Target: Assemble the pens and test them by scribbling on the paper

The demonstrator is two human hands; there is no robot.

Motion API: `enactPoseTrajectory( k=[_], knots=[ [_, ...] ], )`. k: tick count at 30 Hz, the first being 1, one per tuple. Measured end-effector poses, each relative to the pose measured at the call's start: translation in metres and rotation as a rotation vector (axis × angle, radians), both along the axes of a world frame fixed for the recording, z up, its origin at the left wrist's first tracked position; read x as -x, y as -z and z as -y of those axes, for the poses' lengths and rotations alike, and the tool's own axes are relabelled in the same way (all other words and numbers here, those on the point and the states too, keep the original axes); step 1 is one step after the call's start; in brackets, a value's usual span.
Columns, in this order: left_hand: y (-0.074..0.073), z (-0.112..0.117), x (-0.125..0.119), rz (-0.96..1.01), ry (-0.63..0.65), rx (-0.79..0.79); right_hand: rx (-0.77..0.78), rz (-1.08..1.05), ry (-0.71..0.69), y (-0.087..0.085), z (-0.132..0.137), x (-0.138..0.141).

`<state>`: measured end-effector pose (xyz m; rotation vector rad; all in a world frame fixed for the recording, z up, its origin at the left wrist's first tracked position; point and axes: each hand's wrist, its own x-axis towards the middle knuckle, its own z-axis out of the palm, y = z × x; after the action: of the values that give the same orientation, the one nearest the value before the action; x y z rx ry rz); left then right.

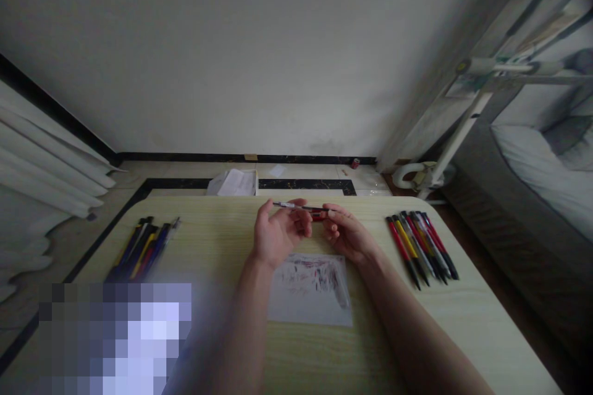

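Observation:
A slim pen (pixel 286 205) with a clear and dark barrel lies crosswise between my hands, above the far half of the table. My left hand (pixel 280 234) is palm up, its fingers curled round the pen near the left end. With thumb and fingertips, my right hand (pixel 349 234) pinches the pen's right end. Something red (pixel 319 216) shows just below the pen between the hands; its kind is unclear. Beneath my wrists a white sheet of paper (pixel 310 315), covered with dark and reddish scribbles, lies flat on the pale wooden table (pixel 213 234).
Several red, yellow and dark pens (pixel 417 247) lie side by side at the right. Another group of pens (pixel 146 247) lies at the left, partly blurred. Beyond the table's far edge are papers (pixel 236 182) and a wall (pixel 250 62). A grey sofa (pixel 504 197) stands at the right.

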<state>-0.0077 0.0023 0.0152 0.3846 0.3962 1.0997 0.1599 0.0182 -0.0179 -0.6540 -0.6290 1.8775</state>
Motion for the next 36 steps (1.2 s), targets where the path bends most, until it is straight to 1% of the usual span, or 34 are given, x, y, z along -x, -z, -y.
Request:
enactPoseTrajectory(
  k=[7,10,16,21,29,36],
  knots=[
    [-0.003,0.001,-0.001,0.009,0.008,0.016,0.014,0.007,-0.009,-0.007,0.001,-0.003],
    [-0.004,0.002,0.000,0.007,-0.011,0.037,0.024,-0.002,-0.026,-0.008,0.003,-0.001],
    [-0.005,0.002,0.001,0.025,-0.063,0.035,0.033,0.012,-0.023,-0.002,0.003,0.004],
    [-0.003,0.001,0.002,0.024,-0.057,0.016,0.030,-0.002,-0.032,-0.001,0.002,0.005],
    [-0.004,0.001,0.001,-0.011,-0.068,0.061,0.027,0.006,-0.026,-0.002,0.002,0.006],
    [-0.003,0.001,0.002,0.004,-0.048,0.014,-0.029,0.042,-0.036,0.001,0.001,0.007]
  ],
)
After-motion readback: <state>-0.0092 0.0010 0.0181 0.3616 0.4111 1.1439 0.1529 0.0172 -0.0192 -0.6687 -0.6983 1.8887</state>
